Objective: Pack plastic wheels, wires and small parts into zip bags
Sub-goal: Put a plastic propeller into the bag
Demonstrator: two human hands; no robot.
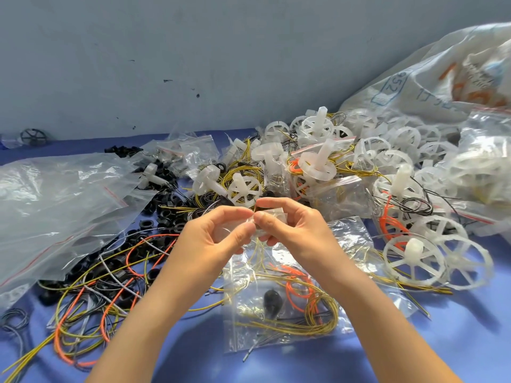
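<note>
My left hand [218, 236] and my right hand [287, 225] meet at mid-frame and both pinch the top of a small clear zip bag [272, 217]. A small dark part shows at its mouth between my fingertips. Yellow wires [260, 251] hang down from the bag. Below my hands lies a filled zip bag [279, 308] with yellow and orange wires and a black part inside. White plastic wheels [414, 258] lie at the right, and more are heaped behind my hands.
A loose tangle of yellow, orange and grey wires [91, 308] and black rings [166, 214] covers the blue table at the left. A large clear bag [55, 205] lies far left. A big woven sack [442, 78] spills wheels at the right. A grey wall stands behind.
</note>
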